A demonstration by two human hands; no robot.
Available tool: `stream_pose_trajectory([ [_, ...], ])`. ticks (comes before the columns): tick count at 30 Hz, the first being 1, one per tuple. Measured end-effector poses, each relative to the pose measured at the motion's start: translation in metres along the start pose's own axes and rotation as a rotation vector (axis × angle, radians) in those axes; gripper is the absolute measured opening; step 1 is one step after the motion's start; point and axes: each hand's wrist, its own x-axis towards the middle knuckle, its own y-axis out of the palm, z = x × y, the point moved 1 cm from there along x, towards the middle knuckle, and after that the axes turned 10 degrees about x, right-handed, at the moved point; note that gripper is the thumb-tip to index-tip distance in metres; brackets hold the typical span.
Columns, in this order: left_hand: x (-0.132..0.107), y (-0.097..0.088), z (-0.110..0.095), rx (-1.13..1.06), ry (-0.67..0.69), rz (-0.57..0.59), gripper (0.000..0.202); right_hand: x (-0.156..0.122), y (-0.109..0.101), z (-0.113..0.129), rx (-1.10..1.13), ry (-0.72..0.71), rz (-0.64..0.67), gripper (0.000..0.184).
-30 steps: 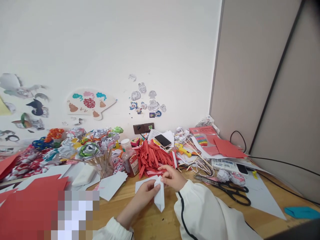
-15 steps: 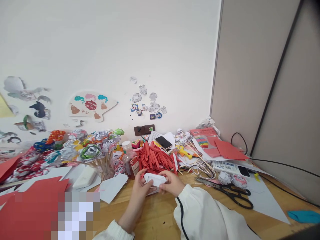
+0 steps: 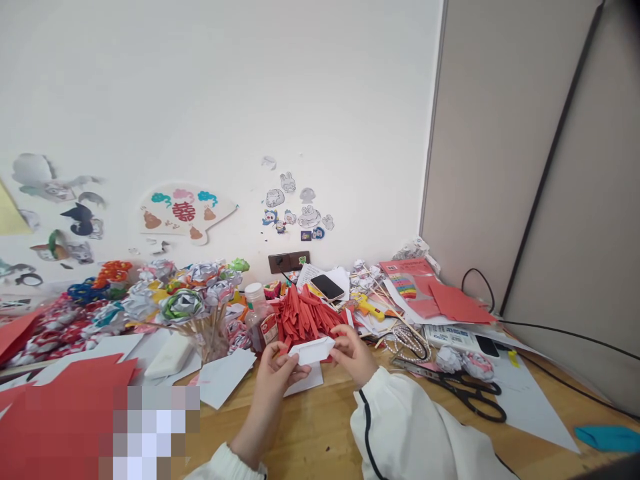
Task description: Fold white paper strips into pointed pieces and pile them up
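Folded paper (image 3: 313,351) above the table (image 3: 300,440), short of its far edge, left hand (image 3: 278,368) pinching one end, right hand (image 3: 355,357) the other, both half curled, scissors (image 3: 447,377) towards the right edge

Folded into a slim strip, white paper (image 3: 313,351) spans left hand (image 3: 280,369) to right hand (image 3: 354,355). Its pointed end meets the right.

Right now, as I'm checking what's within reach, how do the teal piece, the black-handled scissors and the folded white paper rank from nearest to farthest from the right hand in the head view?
From the right hand:
1. Folded white paper: at its fingertips, on the left.
2. Black-handled scissors: to its right, on the desk.
3. Teal piece: far right, toward the near edge.
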Motion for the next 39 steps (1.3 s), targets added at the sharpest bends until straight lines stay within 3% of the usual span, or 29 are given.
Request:
stream_pose_trajectory([
  [4,-0.002,0.001,-0.001,-0.045,-0.047,0.021,0.030,0.001,-0.003,0.002,-0.095,-0.060,-0.004,0.016],
  [17,-0.008,0.002,-0.011,-0.035,-0.107,0.040,0.027,0.001,-0.004,0.004,-0.117,-0.067,-0.016,0.023],
  [21,-0.010,0.003,-0.015,0.124,0.017,0.028,0.034,0.002,-0.005,0.004,-0.098,-0.048,-0.035,0.021],
  [26,-0.013,0.002,-0.012,0.310,0.222,-0.062,0.023,-0.001,-0.002,0.006,-0.136,-0.099,-0.111,0.014],
  [35,-0.018,0.002,-0.010,0.427,0.367,-0.170,0.011,-0.002,0.005,0.004,-0.017,-0.079,-0.136,0.015],
  [39,-0.021,0.006,-0.013,0.421,0.343,-0.171,0.012,-0.003,0.007,0.003,0.000,-0.088,-0.171,0.015],
])
